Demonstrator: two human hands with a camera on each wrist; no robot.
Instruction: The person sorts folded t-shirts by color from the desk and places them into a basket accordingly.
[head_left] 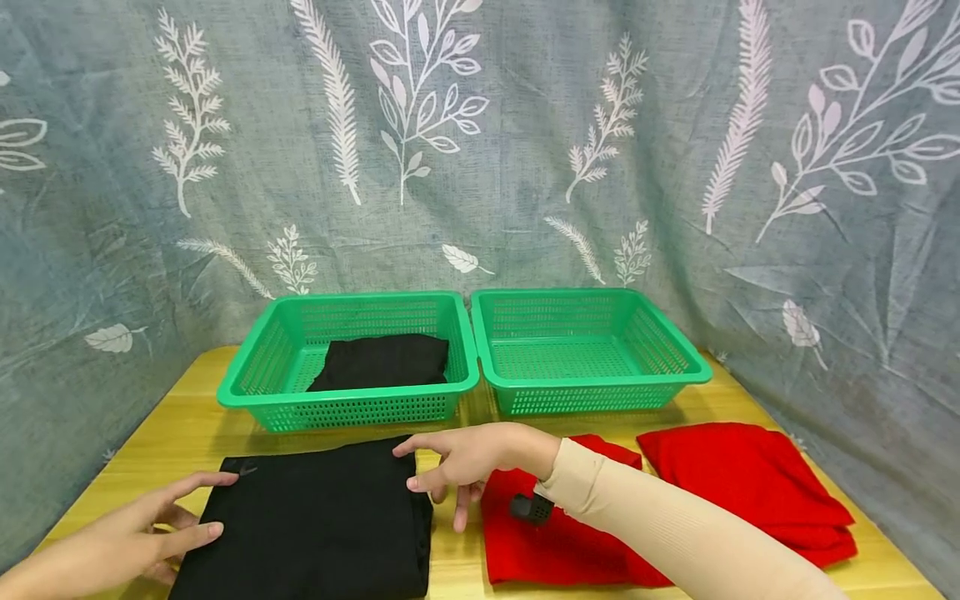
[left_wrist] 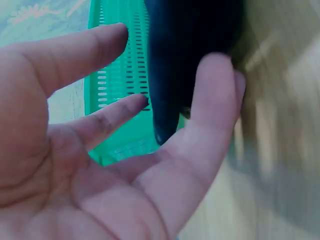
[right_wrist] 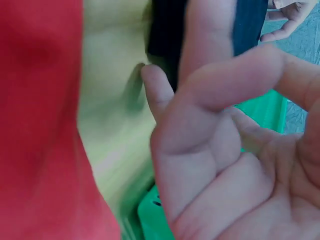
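Observation:
A folded black garment (head_left: 315, 517) with a small grey mark near its upper left corner lies on the table in the head view. At its left edge is my left hand (head_left: 150, 529), thumb and forefinger apart and reaching over the cloth. The left wrist view shows this hand's fingers (left_wrist: 90, 57) spread beside the dark fabric (left_wrist: 172, 65). Over the garment's right edge hangs my right hand (head_left: 465, 460), forefinger and thumb extended onto the cloth and the other fingers loosely bent below. In the right wrist view, its fingers (right_wrist: 200, 105) partly hide the black cloth.
Behind the garment stands a green basket (head_left: 352, 408) holding a folded black cloth (head_left: 386, 360). A second green basket (head_left: 600, 396) is beside it, its floor showing. Two folded red garments (head_left: 555, 550) (head_left: 742, 483) lie to the right, one partly beneath my right forearm. A patterned curtain (head_left: 525, 167) hangs behind.

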